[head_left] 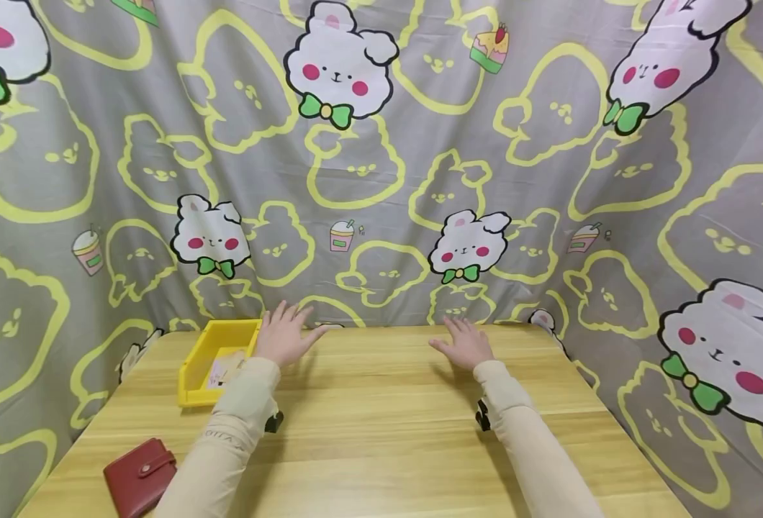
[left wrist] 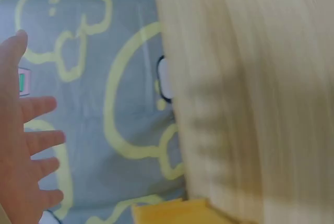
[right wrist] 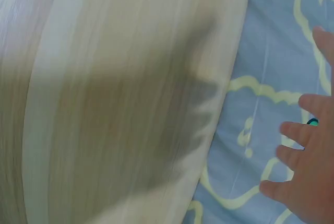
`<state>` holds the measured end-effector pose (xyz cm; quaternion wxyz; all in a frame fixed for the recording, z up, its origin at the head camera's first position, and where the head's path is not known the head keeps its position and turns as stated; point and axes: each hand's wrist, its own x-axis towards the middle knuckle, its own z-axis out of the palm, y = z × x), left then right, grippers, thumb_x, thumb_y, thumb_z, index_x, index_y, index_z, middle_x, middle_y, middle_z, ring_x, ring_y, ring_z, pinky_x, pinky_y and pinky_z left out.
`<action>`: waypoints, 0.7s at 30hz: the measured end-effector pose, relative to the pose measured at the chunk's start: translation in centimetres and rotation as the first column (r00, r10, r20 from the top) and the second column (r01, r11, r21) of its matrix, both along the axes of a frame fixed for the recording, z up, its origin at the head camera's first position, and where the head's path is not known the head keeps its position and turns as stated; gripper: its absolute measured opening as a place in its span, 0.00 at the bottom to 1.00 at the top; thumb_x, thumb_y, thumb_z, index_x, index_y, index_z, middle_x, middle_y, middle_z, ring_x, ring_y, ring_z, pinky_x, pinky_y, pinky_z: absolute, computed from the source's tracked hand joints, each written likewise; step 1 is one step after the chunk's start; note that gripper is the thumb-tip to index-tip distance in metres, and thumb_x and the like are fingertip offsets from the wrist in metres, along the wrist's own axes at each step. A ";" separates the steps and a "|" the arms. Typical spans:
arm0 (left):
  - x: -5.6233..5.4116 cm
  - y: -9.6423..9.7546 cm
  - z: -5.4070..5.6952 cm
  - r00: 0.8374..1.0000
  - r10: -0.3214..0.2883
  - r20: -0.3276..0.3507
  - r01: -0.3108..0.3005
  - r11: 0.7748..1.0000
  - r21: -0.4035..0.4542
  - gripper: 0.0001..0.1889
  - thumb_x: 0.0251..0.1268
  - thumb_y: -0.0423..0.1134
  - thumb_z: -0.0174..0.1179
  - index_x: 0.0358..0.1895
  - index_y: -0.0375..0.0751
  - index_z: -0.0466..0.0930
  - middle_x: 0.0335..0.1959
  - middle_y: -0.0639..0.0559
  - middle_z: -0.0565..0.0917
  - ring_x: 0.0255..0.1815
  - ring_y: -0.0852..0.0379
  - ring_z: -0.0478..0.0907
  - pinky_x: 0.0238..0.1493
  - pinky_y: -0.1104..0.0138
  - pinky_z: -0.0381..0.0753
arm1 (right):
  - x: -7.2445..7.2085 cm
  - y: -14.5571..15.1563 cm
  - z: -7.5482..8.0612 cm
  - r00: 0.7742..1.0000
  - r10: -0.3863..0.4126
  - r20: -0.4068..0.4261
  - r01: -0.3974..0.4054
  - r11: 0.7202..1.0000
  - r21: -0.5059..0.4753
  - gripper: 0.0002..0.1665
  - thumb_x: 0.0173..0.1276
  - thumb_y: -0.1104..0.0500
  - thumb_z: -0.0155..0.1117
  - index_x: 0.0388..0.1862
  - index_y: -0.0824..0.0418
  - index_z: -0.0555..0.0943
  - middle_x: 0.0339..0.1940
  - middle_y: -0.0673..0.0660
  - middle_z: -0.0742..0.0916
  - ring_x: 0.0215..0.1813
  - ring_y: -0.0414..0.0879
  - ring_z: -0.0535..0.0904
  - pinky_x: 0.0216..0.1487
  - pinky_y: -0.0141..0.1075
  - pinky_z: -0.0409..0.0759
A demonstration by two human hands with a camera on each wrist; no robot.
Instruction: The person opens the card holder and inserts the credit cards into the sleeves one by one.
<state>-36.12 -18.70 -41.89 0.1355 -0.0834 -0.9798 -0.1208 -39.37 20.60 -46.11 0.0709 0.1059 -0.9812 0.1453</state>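
- Left hand: released, fingers fanned out and thumb well apart from them, grasping nothing; it is over the far part of the surface, between 10 and 11 o'clock from the middle of the surface as the head view shows it
- Right hand: likewise released, fingers parted, nothing in its grasp; it is between 1 and 2 o'clock, roughly at 3 o'clock from the left hand, and in the right wrist view its spread-fingered shadow falls on the wood
- Yellow bin: on the surface at about 10 o'clock, just beside the left hand towards its 8 to 9 o'clock; the hand and cuff overlap its right side in the head view, while the left wrist view shows fingers and bin apart
- Flat pale and purple piece: inside the bin, partly hidden by the sleeve; what it is cannot be told
- Red wallet: lying with its strap snapped, between 8 and 9 o'clock, near the left forearm
- Patterned curtain: hanging at 12 o'clock beyond the far edge, printed with white rabbit-like heads
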 end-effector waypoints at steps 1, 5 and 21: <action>0.4 -0.2 0.3 1.000 -0.004 -0.016 0.004 1.000 -0.005 0.39 0.67 0.71 0.42 0.71 0.49 0.67 0.73 0.39 0.66 0.77 0.36 0.53 0.75 0.37 0.47 | 0.1 -0.2 0.0 1.000 0.005 -0.011 -0.005 1.000 -0.012 0.47 0.69 0.32 0.50 0.77 0.58 0.59 0.74 0.67 0.67 0.74 0.67 0.61 0.71 0.68 0.56; 2.0 -1.2 1.3 0.995 -0.023 -0.093 0.020 0.999 -0.041 0.36 0.67 0.69 0.45 0.66 0.47 0.74 0.64 0.42 0.76 0.69 0.38 0.66 0.71 0.38 0.59 | 0.5 -1.0 0.0 0.999 0.026 -0.035 -0.028 0.998 -0.048 0.44 0.69 0.34 0.53 0.74 0.59 0.64 0.69 0.66 0.75 0.67 0.66 0.72 0.66 0.61 0.70; 9.3 -6.4 2.9 0.984 -0.030 -0.178 0.013 0.995 -0.098 0.36 0.67 0.68 0.47 0.63 0.43 0.76 0.61 0.42 0.79 0.63 0.37 0.71 0.64 0.39 0.65 | 3.0 -5.9 0.6 0.978 0.165 -0.126 -0.174 0.983 -0.061 0.38 0.68 0.37 0.59 0.68 0.58 0.72 0.64 0.62 0.80 0.65 0.60 0.75 0.66 0.55 0.73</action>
